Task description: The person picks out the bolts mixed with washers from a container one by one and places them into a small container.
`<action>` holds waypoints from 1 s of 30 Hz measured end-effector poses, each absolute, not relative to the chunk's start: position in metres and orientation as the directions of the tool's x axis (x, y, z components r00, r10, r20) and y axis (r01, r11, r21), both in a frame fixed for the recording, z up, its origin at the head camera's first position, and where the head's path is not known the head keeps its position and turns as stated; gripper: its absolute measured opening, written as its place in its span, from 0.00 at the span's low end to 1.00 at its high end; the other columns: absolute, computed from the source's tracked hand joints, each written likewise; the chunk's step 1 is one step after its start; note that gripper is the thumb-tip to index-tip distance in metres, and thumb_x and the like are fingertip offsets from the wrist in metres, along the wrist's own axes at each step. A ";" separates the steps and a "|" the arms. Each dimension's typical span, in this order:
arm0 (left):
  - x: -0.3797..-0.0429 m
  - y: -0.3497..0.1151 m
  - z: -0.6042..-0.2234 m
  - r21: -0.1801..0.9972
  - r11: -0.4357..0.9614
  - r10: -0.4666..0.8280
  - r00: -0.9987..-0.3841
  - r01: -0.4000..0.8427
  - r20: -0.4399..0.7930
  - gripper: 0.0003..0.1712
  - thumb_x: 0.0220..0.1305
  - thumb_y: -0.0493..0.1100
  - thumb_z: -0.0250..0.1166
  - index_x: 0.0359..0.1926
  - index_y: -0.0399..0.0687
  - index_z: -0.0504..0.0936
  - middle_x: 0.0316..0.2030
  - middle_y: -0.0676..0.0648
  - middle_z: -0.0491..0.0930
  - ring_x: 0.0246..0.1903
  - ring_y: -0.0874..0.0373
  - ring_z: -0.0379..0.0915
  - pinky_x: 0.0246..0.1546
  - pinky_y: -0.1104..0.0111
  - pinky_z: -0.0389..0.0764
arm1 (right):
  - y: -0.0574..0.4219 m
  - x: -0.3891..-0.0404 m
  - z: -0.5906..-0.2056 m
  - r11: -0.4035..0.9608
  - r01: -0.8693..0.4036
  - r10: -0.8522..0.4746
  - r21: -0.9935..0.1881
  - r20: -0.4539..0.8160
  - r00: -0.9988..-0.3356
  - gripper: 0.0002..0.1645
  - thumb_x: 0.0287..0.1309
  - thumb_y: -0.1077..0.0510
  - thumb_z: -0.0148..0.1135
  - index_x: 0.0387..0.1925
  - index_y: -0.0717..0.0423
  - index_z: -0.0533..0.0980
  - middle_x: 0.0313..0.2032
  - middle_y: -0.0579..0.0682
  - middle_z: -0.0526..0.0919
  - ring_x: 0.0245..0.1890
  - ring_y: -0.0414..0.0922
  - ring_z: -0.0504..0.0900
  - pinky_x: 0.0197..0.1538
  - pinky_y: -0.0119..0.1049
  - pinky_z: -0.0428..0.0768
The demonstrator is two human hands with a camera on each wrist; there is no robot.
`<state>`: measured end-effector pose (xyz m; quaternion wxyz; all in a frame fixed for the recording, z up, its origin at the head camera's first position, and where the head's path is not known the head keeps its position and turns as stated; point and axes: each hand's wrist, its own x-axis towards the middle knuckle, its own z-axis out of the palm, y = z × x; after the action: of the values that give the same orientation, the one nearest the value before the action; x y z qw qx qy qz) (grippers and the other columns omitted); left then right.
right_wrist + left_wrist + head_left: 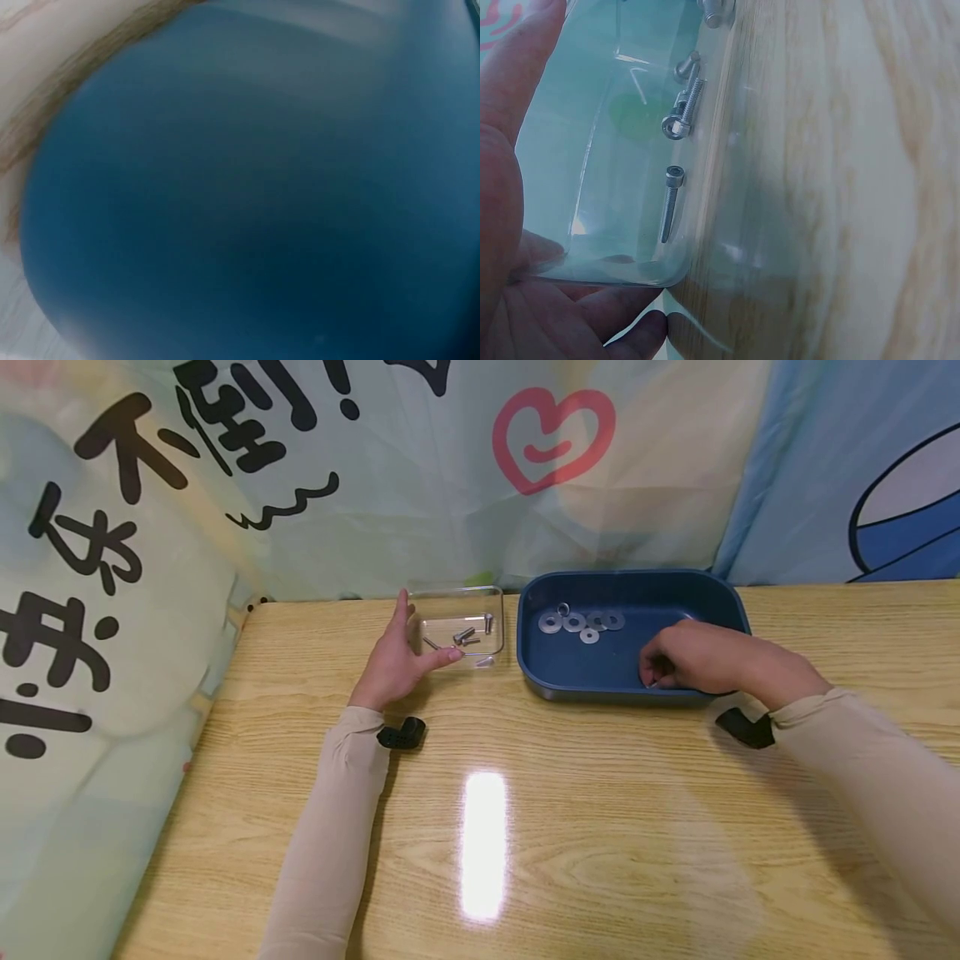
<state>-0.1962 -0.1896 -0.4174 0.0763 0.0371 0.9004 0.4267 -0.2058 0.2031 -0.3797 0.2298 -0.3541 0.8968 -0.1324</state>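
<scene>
My left hand (390, 664) holds the near left corner of a clear plastic box (501, 610), thumb along the front rim and fingers round the left end. Several silver socket-head screws (672, 202) lie loose in that box. My right hand (701, 656) reaches down into the right part of a blue tray (592, 681), fingers bent toward its floor near the front wall. Something small glints at those fingertips, but whether they pinch it I cannot tell. Several flat washers (573, 622) and a small ring (563, 608) lie in the tray's left half.
Box and tray stand side by side on a wooden table (420, 843), near its back edge. A printed cloth (420, 527) hangs behind and along the left side. The right wrist view holds mostly the blurred blue tray wall (247, 187).
</scene>
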 end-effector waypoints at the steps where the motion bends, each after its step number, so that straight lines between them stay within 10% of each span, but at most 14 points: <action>1: -0.196 -0.190 -0.417 0.774 0.633 0.132 -0.986 0.002 -0.105 0.72 0.57 0.61 0.74 0.81 0.51 0.29 0.79 0.42 0.48 0.76 0.45 0.46 0.73 0.51 0.55 | 0.204 -0.206 -0.380 0.715 -0.579 -0.695 -0.392 -0.315 -0.646 0.11 0.60 0.69 0.67 0.29 0.49 0.79 0.28 0.40 0.79 0.28 0.38 0.75 0.35 0.40 0.77; 30: -0.196 -0.189 -0.417 0.774 0.634 0.133 -0.985 0.001 -0.108 0.71 0.58 0.61 0.74 0.80 0.51 0.29 0.79 0.42 0.48 0.76 0.45 0.46 0.73 0.51 0.55 | 0.204 -0.202 -0.380 0.787 -0.542 -0.609 -0.294 -0.232 -0.758 0.02 0.64 0.63 0.65 0.34 0.58 0.80 0.29 0.46 0.81 0.27 0.42 0.78 0.39 0.49 0.79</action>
<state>-0.1959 -0.1890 -0.4168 0.0774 0.0372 0.9004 0.4264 -0.2024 0.2044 -0.3802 0.1593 -0.3089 0.9317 -0.1052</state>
